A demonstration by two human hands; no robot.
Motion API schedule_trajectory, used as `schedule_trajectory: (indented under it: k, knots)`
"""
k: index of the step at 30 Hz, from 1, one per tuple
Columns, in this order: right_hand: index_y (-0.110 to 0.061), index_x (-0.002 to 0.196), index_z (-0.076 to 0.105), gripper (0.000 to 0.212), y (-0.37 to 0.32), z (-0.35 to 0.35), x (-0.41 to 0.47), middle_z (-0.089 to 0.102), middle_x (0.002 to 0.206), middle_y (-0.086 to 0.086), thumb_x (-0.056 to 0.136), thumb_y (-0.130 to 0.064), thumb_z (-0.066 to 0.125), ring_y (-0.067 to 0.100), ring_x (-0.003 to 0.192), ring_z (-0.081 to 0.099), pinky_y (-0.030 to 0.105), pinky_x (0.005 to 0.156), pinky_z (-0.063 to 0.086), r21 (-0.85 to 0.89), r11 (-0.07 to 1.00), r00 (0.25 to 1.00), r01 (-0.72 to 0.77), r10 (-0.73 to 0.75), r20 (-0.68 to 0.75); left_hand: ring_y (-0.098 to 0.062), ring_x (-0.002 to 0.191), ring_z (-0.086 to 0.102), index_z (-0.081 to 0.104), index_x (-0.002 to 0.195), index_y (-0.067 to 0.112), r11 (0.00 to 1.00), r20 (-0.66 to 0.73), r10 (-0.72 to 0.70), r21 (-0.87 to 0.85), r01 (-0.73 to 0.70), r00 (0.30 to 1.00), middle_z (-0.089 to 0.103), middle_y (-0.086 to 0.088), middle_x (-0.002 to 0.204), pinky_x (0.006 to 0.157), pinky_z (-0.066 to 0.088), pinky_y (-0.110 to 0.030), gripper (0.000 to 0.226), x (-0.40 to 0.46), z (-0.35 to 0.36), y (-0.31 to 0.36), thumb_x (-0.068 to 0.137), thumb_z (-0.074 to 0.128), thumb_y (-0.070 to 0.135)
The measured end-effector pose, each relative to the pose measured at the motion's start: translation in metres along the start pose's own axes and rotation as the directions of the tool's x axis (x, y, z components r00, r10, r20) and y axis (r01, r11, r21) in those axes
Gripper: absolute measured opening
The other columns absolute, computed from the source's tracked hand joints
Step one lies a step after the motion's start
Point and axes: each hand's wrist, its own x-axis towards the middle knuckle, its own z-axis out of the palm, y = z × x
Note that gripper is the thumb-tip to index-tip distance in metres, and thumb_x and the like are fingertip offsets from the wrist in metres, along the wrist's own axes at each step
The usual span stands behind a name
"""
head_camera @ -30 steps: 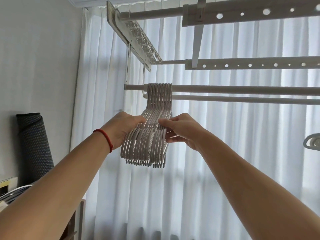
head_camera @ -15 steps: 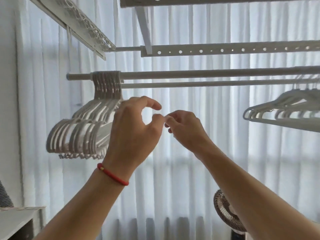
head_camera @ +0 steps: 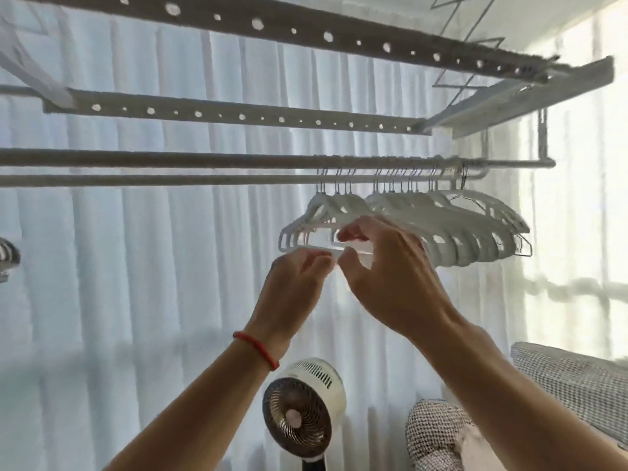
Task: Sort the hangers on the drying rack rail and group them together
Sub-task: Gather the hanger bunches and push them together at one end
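Note:
Several white plastic hangers (head_camera: 452, 229) hang in a loose row on the right end of the drying rack rail (head_camera: 204, 161). My left hand (head_camera: 295, 283), with a red band at the wrist, pinches the bottom bar of the leftmost hanger (head_camera: 306, 229). My right hand (head_camera: 387, 266) is raised beside it, fingers curled round the lower edge of the neighbouring hangers. The first, packed bunch of hangers (head_camera: 8, 256) shows only at the far left edge of the frame.
Two perforated rack bars (head_camera: 272, 27) run overhead, and a second thin rail (head_camera: 170, 180) lies just below the main one. White curtains fill the background. A round fan (head_camera: 302, 413) stands low in the middle, and checked cushions (head_camera: 574, 379) sit at lower right.
The view swung right, from the packed bunch of hangers at the rail's left end to the spread hangers at its right end. Both hands let go of the bunch and now hold the spread hangers.

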Motion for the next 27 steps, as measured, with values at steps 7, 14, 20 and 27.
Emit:
schedule_trajectory:
  k: [7, 14, 20, 27]
  knots:
    - [-0.018, 0.122, 0.066, 0.033, 0.100, -0.047, 0.034, 0.063, 0.131, 0.000, 0.092, -0.029, 0.060, 0.022, 0.125, 0.052, 0.040, 0.106, 0.038, -0.103, 0.992, 0.998, -0.068, 0.068, 0.001, -0.007, 0.053, 0.049, 0.061, 0.075, 0.013, 0.977, -0.076, -0.180, -0.125, 0.170, 0.981, 0.053, 0.014, 0.053, 0.062, 0.040, -0.025, 0.026, 0.052, 0.090, 0.023, 0.086, 0.061, 0.036]
    - [-0.020, 0.133, 0.061, 0.048, 0.156, -0.059, 0.055, 0.063, 0.137, 0.009, 0.096, -0.047, 0.045, 0.029, 0.130, 0.052, 0.044, 0.115, 0.031, -0.137, 0.973, 0.975, -0.186, 0.200, 0.096, -0.023, 0.071, 0.061, 0.071, 0.101, 0.001, 0.914, -0.081, -0.350, -0.250, 0.321, 0.933, 0.067, -0.007, 0.080, 0.081, 0.060, -0.039, 0.044, 0.093, 0.118, 0.030, 0.077, 0.078, 0.036]
    - [-0.023, 0.121, 0.066, 0.042, 0.164, -0.038, 0.060, 0.072, 0.117, 0.002, 0.095, -0.047, 0.045, 0.023, 0.126, 0.055, 0.047, 0.124, 0.006, -0.207, 0.974, 0.988, -0.087, 0.112, 0.108, -0.022, 0.054, 0.068, 0.066, 0.085, 0.002, 0.863, -0.042, -0.412, -0.339, 0.375, 0.910, 0.070, -0.012, 0.072, 0.057, 0.061, -0.031, 0.017, 0.114, 0.140, 0.036, 0.085, 0.076, 0.015]
    - [-0.014, 0.131, 0.064, 0.039, 0.157, -0.038, 0.071, 0.072, 0.120, 0.013, 0.098, -0.032, 0.052, 0.032, 0.111, 0.066, 0.036, 0.089, 0.047, -0.052, 0.984, 0.979, -0.169, 0.174, 0.109, -0.018, 0.051, 0.067, 0.065, 0.088, 0.007, 0.771, 0.136, -0.493, -0.391, 0.504, 0.860, 0.069, -0.008, 0.065, 0.046, 0.056, -0.026, 0.013, 0.127, 0.158, 0.034, 0.092, 0.071, 0.017]
